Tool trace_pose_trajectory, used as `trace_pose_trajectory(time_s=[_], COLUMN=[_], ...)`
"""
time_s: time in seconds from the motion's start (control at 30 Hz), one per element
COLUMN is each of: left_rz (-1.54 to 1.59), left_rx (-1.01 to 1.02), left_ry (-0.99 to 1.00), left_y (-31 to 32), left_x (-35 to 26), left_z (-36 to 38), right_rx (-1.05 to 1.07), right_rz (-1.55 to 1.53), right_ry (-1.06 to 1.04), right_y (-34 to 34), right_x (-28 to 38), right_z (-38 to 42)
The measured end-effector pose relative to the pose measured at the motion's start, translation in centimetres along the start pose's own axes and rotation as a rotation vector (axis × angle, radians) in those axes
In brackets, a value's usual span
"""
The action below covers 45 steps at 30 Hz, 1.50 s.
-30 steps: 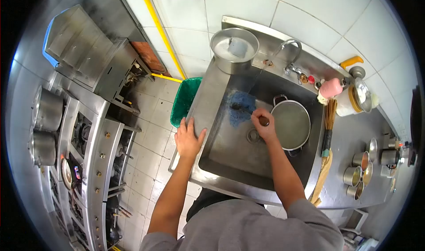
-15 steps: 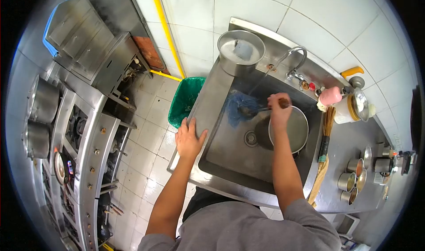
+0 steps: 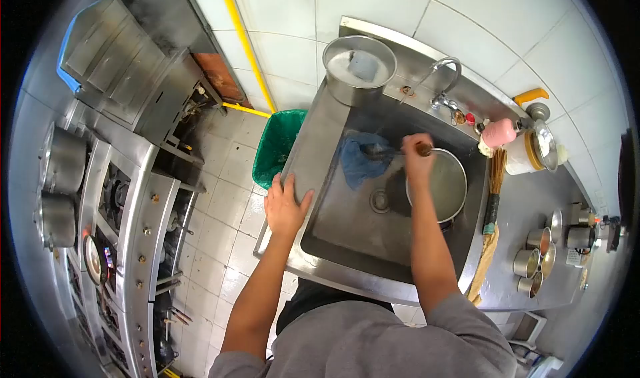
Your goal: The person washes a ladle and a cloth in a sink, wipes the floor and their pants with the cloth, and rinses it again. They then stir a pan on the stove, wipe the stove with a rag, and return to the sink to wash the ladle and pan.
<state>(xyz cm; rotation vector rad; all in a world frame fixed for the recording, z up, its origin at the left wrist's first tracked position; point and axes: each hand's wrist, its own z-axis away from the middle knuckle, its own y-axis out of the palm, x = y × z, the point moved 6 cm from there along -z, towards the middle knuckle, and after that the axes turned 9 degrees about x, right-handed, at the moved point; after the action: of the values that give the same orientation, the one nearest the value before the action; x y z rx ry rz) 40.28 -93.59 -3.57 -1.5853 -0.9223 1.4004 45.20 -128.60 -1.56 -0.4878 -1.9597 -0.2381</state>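
My right hand is closed around a long utensil with a brown handle end, over the left rim of a round metal pot in the sink. The pot holds cloudy liquid. The utensil's dark far end lies over a crumpled blue cloth on the sink floor; its exact kind I cannot tell. My left hand rests with fingers spread on the sink's left metal edge, holding nothing. The curved faucet stands behind the sink.
A large pot with whitish contents stands at the back left corner. A green-lined bin is beside the sink. At the right are a straw brush, a pink bottle and several small metal cups. A stove lines the left.
The view has shifted slightly. The utensil's far end and the blue cloth lie a little differently, and the streak of water under the faucet no longer shows. My left hand stays on the edge.
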Motion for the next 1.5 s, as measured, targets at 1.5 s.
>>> trace_pose_trajectory(time_s=[1.5], left_rz=[-0.029], left_rx=[-0.034], left_ry=[0.01], left_y=[0.1], left_x=[-0.1], left_z=[-0.4], right_rx=[0.037], right_rz=[-0.114], right_ry=[0.248], right_y=[6.2], right_x=[1.1], right_z=[-9.4])
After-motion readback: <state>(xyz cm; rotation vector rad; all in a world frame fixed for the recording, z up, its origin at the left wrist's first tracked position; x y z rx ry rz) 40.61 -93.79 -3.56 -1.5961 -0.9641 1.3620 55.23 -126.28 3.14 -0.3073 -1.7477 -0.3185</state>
